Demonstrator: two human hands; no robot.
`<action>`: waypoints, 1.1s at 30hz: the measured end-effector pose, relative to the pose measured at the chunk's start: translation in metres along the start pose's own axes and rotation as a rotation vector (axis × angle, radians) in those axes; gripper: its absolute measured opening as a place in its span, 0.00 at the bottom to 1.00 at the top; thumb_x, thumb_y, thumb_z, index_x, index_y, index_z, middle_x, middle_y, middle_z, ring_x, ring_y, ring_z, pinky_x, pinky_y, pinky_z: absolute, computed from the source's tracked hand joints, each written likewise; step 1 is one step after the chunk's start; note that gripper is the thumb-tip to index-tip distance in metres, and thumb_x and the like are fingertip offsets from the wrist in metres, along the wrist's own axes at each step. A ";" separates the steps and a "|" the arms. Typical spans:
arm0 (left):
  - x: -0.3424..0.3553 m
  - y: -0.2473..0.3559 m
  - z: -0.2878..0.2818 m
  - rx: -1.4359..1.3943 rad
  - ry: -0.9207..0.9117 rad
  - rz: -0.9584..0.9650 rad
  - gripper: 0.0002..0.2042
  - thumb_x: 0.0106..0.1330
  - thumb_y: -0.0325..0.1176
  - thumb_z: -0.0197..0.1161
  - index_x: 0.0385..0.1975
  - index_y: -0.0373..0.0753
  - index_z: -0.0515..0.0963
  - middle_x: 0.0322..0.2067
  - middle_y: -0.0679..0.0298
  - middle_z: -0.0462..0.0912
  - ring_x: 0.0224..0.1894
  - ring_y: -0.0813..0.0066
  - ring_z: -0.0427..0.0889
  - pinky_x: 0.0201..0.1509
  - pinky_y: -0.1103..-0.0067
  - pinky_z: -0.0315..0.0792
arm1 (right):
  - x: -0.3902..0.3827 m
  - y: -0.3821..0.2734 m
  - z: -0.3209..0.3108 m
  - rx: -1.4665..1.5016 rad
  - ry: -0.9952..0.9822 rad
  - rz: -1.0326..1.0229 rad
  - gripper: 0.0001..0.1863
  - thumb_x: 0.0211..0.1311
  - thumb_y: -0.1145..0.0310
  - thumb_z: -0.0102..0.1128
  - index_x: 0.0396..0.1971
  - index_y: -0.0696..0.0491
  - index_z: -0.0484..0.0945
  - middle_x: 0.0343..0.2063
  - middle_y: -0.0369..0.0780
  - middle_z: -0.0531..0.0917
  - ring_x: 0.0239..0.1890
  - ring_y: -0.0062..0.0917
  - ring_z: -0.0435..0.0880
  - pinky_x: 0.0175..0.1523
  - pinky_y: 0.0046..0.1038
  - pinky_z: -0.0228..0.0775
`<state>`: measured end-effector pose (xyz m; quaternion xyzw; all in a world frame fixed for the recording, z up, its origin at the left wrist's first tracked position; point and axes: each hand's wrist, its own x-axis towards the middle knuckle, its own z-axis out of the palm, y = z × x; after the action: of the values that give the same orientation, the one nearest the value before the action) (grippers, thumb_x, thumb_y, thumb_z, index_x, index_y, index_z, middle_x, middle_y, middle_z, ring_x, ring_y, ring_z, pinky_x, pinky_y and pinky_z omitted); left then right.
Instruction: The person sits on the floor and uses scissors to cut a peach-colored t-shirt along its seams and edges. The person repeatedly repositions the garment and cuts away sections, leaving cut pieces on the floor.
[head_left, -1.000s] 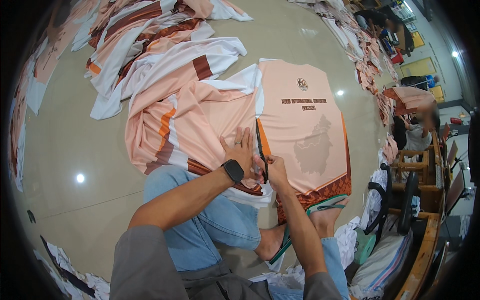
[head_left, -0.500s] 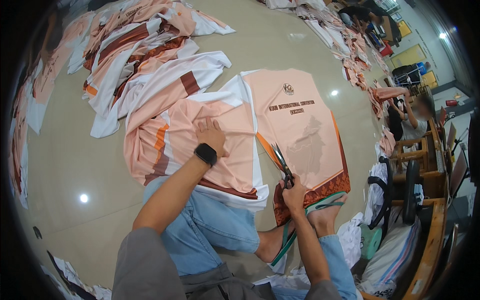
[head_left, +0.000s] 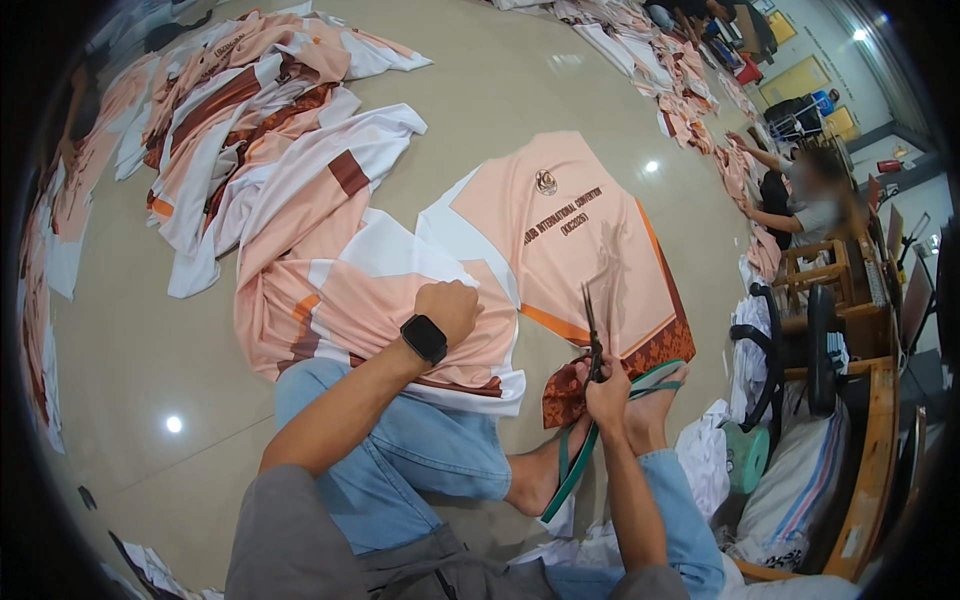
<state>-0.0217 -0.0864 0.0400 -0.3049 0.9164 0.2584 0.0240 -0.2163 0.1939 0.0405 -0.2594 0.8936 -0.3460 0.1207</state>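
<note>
My left hand (head_left: 446,312) is closed on the bunched peach-and-white fabric (head_left: 390,250) in front of my bent legs, its fingers curled over a white part. A black watch (head_left: 424,340) is on that wrist. My right hand (head_left: 607,390) holds black-handled scissors (head_left: 592,325), blades pointing away from me over a peach printed panel (head_left: 565,180). This panel has a small emblem, dark lettering, orange edging and a maroon patterned hem, and lies rumpled near the blades. My sandalled feet (head_left: 650,410) are by its lower edge.
A heap of peach, white and maroon garments (head_left: 240,110) lies at upper left, more piles (head_left: 680,100) at upper right. A person (head_left: 800,200) works among fabric on the right, near wooden furniture (head_left: 860,420), a black chair, a green roll and a woven sack (head_left: 790,500). Another person's arm shows at far left.
My left hand has lifted from lying spread and curled onto the fabric, drawing it toward me. My right hand with the scissors has moved right, and the printed panel has shifted and rumpled.
</note>
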 end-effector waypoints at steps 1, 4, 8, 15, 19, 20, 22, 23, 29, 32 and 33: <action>0.010 -0.001 0.007 -0.009 0.029 0.036 0.26 0.69 0.55 0.63 0.49 0.34 0.82 0.48 0.44 0.85 0.55 0.52 0.84 0.52 0.63 0.81 | -0.007 -0.006 -0.002 -0.005 -0.056 0.002 0.24 0.62 0.66 0.76 0.52 0.66 0.79 0.32 0.43 0.90 0.33 0.22 0.88 0.37 0.25 0.78; 0.021 -0.025 0.055 0.192 0.165 0.239 0.37 0.68 0.57 0.62 0.68 0.34 0.67 0.67 0.41 0.69 0.71 0.50 0.69 0.66 0.55 0.72 | -0.023 -0.004 0.020 0.161 -0.274 0.098 0.25 0.61 0.64 0.78 0.50 0.66 0.80 0.30 0.43 0.89 0.29 0.22 0.87 0.36 0.24 0.77; 0.017 -0.018 0.062 0.201 0.016 0.195 0.51 0.65 0.67 0.60 0.78 0.33 0.54 0.81 0.44 0.45 0.83 0.50 0.42 0.77 0.36 0.47 | -0.041 -0.029 0.016 0.224 -0.492 0.242 0.24 0.64 0.57 0.76 0.44 0.63 0.80 0.21 0.39 0.84 0.17 0.20 0.80 0.21 0.24 0.69; 0.014 -0.024 0.050 0.186 -0.023 0.030 0.62 0.54 0.76 0.64 0.79 0.32 0.50 0.81 0.47 0.44 0.83 0.49 0.41 0.73 0.29 0.45 | -0.058 -0.032 0.023 0.281 -0.673 0.440 0.28 0.69 0.47 0.70 0.42 0.62 0.80 0.18 0.37 0.81 0.12 0.20 0.78 0.15 0.24 0.66; 0.011 -0.021 0.047 0.184 -0.021 -0.026 0.65 0.50 0.75 0.69 0.79 0.32 0.52 0.81 0.48 0.45 0.83 0.49 0.41 0.72 0.27 0.46 | -0.061 -0.032 0.049 0.393 -0.664 0.416 0.28 0.69 0.47 0.70 0.40 0.63 0.80 0.16 0.37 0.80 0.11 0.21 0.77 0.16 0.24 0.66; 0.010 -0.020 0.044 0.190 -0.027 -0.040 0.65 0.49 0.75 0.69 0.79 0.32 0.51 0.81 0.49 0.44 0.83 0.49 0.41 0.72 0.27 0.47 | -0.059 -0.032 0.055 0.417 -0.655 0.400 0.28 0.69 0.47 0.70 0.39 0.63 0.80 0.16 0.37 0.80 0.11 0.21 0.77 0.16 0.24 0.66; 0.010 -0.021 0.043 0.169 -0.043 -0.061 0.66 0.48 0.75 0.70 0.79 0.32 0.50 0.81 0.49 0.43 0.83 0.49 0.41 0.72 0.27 0.46 | -0.055 -0.042 0.069 0.476 -0.622 0.421 0.28 0.67 0.47 0.71 0.38 0.63 0.80 0.16 0.37 0.79 0.11 0.20 0.75 0.15 0.24 0.65; 0.009 -0.021 0.043 0.159 -0.050 -0.071 0.67 0.48 0.75 0.70 0.79 0.32 0.49 0.82 0.49 0.43 0.83 0.49 0.41 0.72 0.27 0.46 | -0.054 -0.047 0.075 0.514 -0.603 0.425 0.28 0.67 0.47 0.72 0.38 0.63 0.80 0.16 0.37 0.79 0.11 0.20 0.75 0.15 0.24 0.65; 0.010 -0.019 0.043 0.163 -0.057 -0.086 0.68 0.47 0.75 0.71 0.79 0.31 0.48 0.82 0.50 0.42 0.83 0.49 0.40 0.71 0.26 0.46 | -0.059 -0.054 0.099 0.595 -0.531 0.428 0.25 0.72 0.48 0.67 0.35 0.61 0.80 0.15 0.35 0.78 0.10 0.19 0.73 0.15 0.23 0.64; 0.010 -0.020 0.046 0.165 -0.026 -0.058 0.68 0.48 0.76 0.70 0.78 0.28 0.49 0.81 0.46 0.43 0.83 0.45 0.41 0.69 0.24 0.48 | -0.063 -0.053 0.104 0.600 -0.502 0.437 0.26 0.71 0.48 0.68 0.34 0.60 0.81 0.15 0.35 0.78 0.10 0.19 0.73 0.15 0.23 0.64; 0.010 -0.020 0.045 0.164 -0.030 -0.059 0.68 0.48 0.76 0.70 0.78 0.28 0.49 0.81 0.46 0.43 0.83 0.45 0.41 0.69 0.24 0.48 | -0.063 -0.055 0.105 0.591 -0.496 0.434 0.26 0.70 0.48 0.69 0.34 0.60 0.81 0.15 0.35 0.78 0.10 0.19 0.73 0.15 0.23 0.64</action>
<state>-0.0231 -0.0838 -0.0101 -0.3249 0.9246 0.1861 0.0701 -0.1008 0.1359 0.0031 -0.0954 0.7339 -0.4807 0.4704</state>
